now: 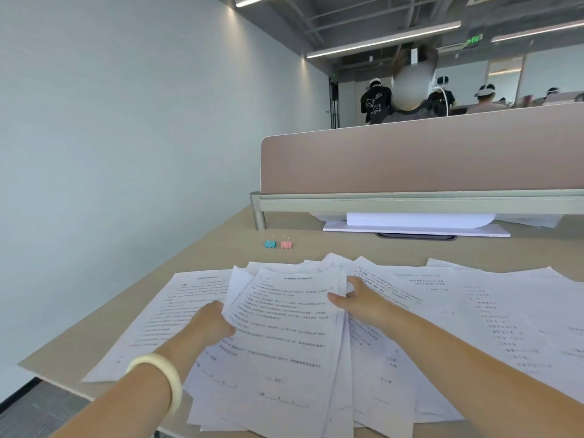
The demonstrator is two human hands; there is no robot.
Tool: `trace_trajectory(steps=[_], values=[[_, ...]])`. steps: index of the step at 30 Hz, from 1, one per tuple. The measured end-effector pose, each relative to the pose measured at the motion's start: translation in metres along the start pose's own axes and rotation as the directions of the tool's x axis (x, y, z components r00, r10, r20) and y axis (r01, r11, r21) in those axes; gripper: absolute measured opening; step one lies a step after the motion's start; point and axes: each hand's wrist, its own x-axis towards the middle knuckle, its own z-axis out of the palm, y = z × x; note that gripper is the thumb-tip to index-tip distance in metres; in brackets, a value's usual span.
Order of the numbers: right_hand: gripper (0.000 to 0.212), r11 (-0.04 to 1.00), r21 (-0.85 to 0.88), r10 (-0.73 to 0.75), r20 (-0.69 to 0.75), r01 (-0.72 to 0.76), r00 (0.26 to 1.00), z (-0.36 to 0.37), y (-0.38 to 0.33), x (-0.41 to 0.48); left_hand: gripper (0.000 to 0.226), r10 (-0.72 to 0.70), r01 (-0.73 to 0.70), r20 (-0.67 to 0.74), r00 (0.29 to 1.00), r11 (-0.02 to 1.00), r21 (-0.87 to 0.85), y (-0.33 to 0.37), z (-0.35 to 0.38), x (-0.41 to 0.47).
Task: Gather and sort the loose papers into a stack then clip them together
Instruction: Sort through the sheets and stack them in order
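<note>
Several printed white sheets lie fanned across the beige desk (221, 245). A loose bunch of papers (284, 330) sits in the middle, slightly raised. My left hand (211, 324) grips the bunch's left edge, fingers tucked under the sheets. My right hand (357, 300) holds its right edge, thumb on top and fingers behind. One sheet (170, 311) lies flat to the left, and more sheets (512, 314) spread out to the right. A blue binder clip (269, 243) and a pink binder clip (286, 244) stand side by side beyond the papers.
A pink partition screen (420, 159) closes the far side of the desk, with a white paper pile (417, 224) under it. The desk's left edge drops off near the white wall (110, 137). People stand and sit beyond the screen.
</note>
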Motion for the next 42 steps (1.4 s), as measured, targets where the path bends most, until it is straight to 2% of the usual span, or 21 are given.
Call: trace_trajectory(steps=[2, 3, 4, 5, 6, 8, 10, 13, 16, 18, 21, 23, 25, 27, 29, 32, 36, 38, 40, 42], values=[[0.085, 0.955, 0.295, 0.027, -0.006, -0.024, 1.000, 0.003, -0.003, 0.000, 0.019, 0.000, 0.006, -0.103, 0.995, 0.998, 0.057, 0.005, 0.004, -0.006], [0.085, 0.911, 0.409, 0.049, 0.021, -0.054, 0.999, 0.006, -0.002, 0.000, 0.030, -0.008, 0.019, -0.129, 0.992, 0.997, 0.081, 0.007, 0.008, -0.007], [0.075, 0.876, 0.477, 0.058, 0.043, -0.072, 0.997, 0.011, -0.002, 0.000, 0.040, -0.008, 0.025, -0.138, 0.990, 0.992, 0.123, 0.009, 0.012, -0.007], [0.064, 0.879, 0.473, 0.049, 0.046, -0.065, 0.998, 0.018, -0.004, 0.001, 0.045, -0.003, 0.025, -0.135, 0.991, 0.987, 0.162, 0.011, 0.015, -0.008], [0.056, 0.927, 0.372, 0.040, 0.026, -0.047, 0.999, 0.027, -0.007, 0.001, 0.046, -0.006, 0.028, -0.119, 0.993, 0.983, 0.180, 0.012, 0.017, -0.007], [0.052, 0.991, 0.127, -0.028, -0.042, 0.033, 0.999, 0.039, -0.006, 0.008, 0.048, -0.006, 0.023, -0.095, 0.995, 0.984, 0.179, 0.011, 0.017, -0.004], [0.050, 0.998, 0.035, -0.039, -0.095, 0.043, 0.995, 0.034, -0.008, 0.010, 0.054, -0.031, 0.058, -0.127, 0.991, 0.974, 0.219, 0.002, 0.008, 0.001], [0.050, 0.994, 0.107, -0.004, -0.177, 0.024, 0.984, -0.003, -0.007, 0.013, 0.065, -0.099, 0.185, -0.229, 0.968, 0.899, 0.396, -0.034, -0.015, 0.003], [0.041, 0.971, 0.236, 0.012, -0.173, 0.030, 0.985, -0.041, -0.009, 0.011, 0.084, -0.279, 0.333, -0.190, 0.941, 0.862, 0.382, -0.079, -0.029, 0.004], [0.038, 0.939, 0.338, -0.006, -0.175, 0.065, 0.985, -0.053, -0.020, 0.007, 0.088, -0.323, 0.343, -0.116, 0.939, 0.870, 0.354, -0.092, -0.031, 0.003], [0.037, 0.908, 0.402, -0.067, -0.135, 0.116, 0.989, -0.039, -0.042, 0.010, 0.083, -0.255, 0.255, -0.055, 0.965, 0.878, 0.406, -0.088, -0.032, -0.001], [0.037, 0.919, 0.381, -0.073, -0.081, 0.098, 0.994, -0.008, -0.054, 0.023, 0.072, -0.223, 0.236, -0.078, 0.972, 0.899, 0.370, -0.085, -0.040, 0.001], [0.038, 0.941, 0.330, -0.055, -0.055, 0.070, 0.997, 0.029, -0.061, 0.039, 0.064, -0.250, 0.278, -0.130, 0.959, 0.916, 0.291, -0.090, -0.054, 0.005], [0.041, 0.969, 0.240, -0.045, -0.044, 0.054, 0.998, 0.062, -0.064, 0.052, 0.070, -0.328, 0.350, -0.167, 0.930, 0.928, 0.130, -0.108, -0.064, 0.016], [0.041, 0.992, 0.117, -0.044, -0.004, 0.044, 0.999, 0.093, -0.064, 0.064, 0.079, -0.380, 0.377, -0.100, 0.919, 0.925, -0.053, -0.128, -0.070, 0.029], [0.030, 1.000, -0.014, -0.027, 0.030, 0.028, 0.999, 0.127, -0.064, 0.076, 0.078, -0.355, 0.344, -0.037, 0.934, 0.922, -0.180, -0.125, -0.075, 0.027], [0.044, 0.992, -0.122, 0.038, -0.035, -0.042, 0.999, 0.157, -0.077, 0.083, 0.032, -0.301, 0.312, 0.087, 0.950, 0.891, -0.329, -0.106, -0.080, 0.013], [0.051, 0.971, -0.216, 0.084, -0.075, -0.099, 0.994, 0.163, -0.087, 0.081, 0.027, -0.310, 0.331, 0.116, 0.943, 0.873, -0.357, -0.102, -0.081, 0.007], [0.058, 0.975, -0.192, 0.102, -0.045, -0.109, 0.994, 0.162, -0.091, 0.080, 0.025, -0.322, 0.361, 0.163, 0.933, 0.849, -0.386, -0.103, -0.080, 0.005], [0.064, 0.993, -0.059, 0.102, 0.030, -0.100, 0.994, 0.154, -0.091, 0.080, 0.025, -0.338, 0.394, 0.205, 0.919, 0.825, -0.405, -0.105, -0.080, 0.005]])
